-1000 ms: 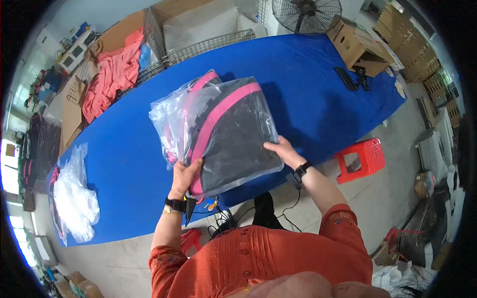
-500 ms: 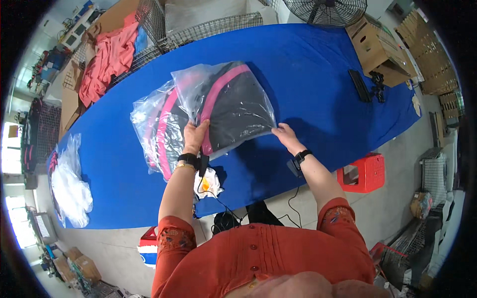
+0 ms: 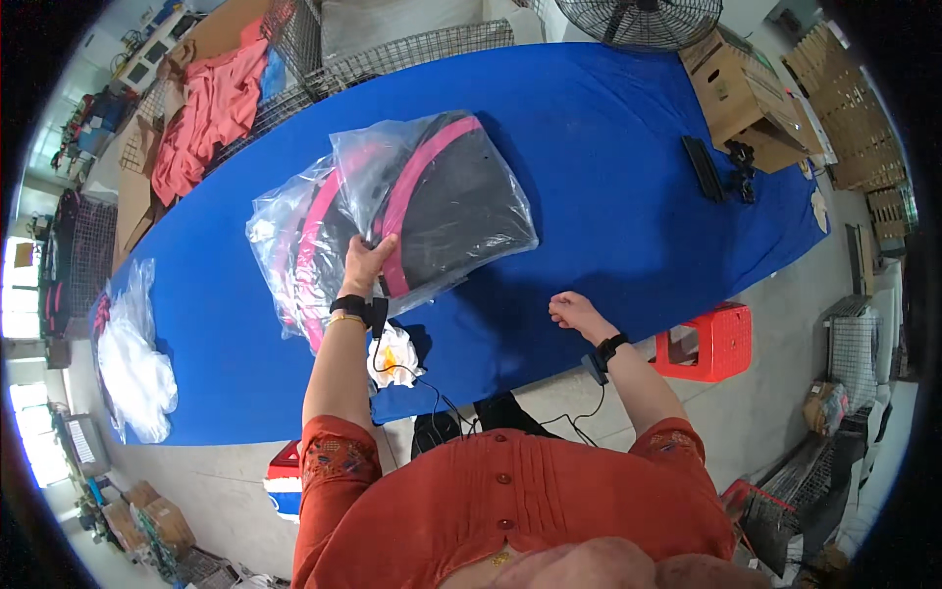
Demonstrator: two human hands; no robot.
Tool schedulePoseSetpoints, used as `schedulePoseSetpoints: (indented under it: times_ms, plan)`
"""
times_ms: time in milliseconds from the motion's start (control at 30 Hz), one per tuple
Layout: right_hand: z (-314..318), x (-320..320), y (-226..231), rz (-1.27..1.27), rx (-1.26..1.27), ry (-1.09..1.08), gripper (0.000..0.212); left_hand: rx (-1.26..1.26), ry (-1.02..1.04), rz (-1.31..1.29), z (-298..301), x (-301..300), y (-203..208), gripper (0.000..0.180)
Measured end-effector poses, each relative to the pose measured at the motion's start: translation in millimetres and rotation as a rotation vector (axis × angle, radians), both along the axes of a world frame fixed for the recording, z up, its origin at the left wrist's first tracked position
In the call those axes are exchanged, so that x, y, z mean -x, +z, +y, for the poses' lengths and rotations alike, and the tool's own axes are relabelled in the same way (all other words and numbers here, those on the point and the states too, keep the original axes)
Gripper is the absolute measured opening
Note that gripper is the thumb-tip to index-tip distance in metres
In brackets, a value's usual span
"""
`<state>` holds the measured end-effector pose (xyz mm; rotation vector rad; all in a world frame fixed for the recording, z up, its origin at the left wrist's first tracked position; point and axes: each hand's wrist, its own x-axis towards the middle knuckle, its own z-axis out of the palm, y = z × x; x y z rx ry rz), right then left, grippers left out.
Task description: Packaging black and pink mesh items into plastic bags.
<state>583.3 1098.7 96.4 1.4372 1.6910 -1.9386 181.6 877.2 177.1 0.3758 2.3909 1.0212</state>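
A dark grey fabric piece with a pink band, packed in a clear plastic bag [image 3: 456, 201], lies on the blue-covered table in front of me. It overlaps a second similar bagged piece [image 3: 309, 240] on its left. My left hand [image 3: 367, 263] is closed on the near edge of the upper bag, thumb on top, beside the pink band. My right hand [image 3: 577, 314] hovers to the right of the bag, apart from it, with its fingers curled in and nothing visible in them. Each wrist wears a black band with a small device.
Crumpled white and clear plastic bags [image 3: 135, 363] lie at the table's left end. A crumpled white wrapper [image 3: 395, 358] with an orange patch sits at the near edge. A cardboard box [image 3: 741, 98] and a black stand [image 3: 743, 172] stand at right. A red stool [image 3: 721, 344] is below.
My right hand has let go of the bag's near right corner and moved toward me, its fingers curling in. The bag's right side now lies lower and flatter; my left hand keeps its grip.
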Motion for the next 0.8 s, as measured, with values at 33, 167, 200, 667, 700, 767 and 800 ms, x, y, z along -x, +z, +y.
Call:
schedulePoseSetpoints:
  times_ms: [33, 167, 200, 667, 700, 767, 800]
  plan:
    - [0, 2, 0, 0.004, 0.005, 0.017, 0.036, -0.048, 0.009, -0.005, -8, 4, -12, 0.098]
    - [-1, -1, -9, -0.017, 0.027, 0.023, 0.038, -0.098, 0.000, 0.048, -26, 8, -27, 0.101]
    - [-1, -4, -11, -0.064, -0.011, 0.012, 0.040, -0.079, -0.035, 0.156, -21, 3, -17, 0.100]
    - [-32, 22, 15, 0.004, -0.094, 0.110, 0.059, -0.229, 0.118, 0.091, -290, -66, 27, 0.054]
    - [-36, 20, 14, 0.012, -0.077, 0.119, 0.059, -0.196, 0.192, 0.055, -325, -82, 27, 0.051]
    - [-49, 22, 10, 0.021, -0.067, 0.148, 0.059, -0.169, 0.340, 0.017, -400, -121, 20, 0.048]
    - [-57, 25, 8, 0.019, -0.054, 0.170, 0.058, -0.175, 0.415, 0.013, -441, -146, 11, 0.047]
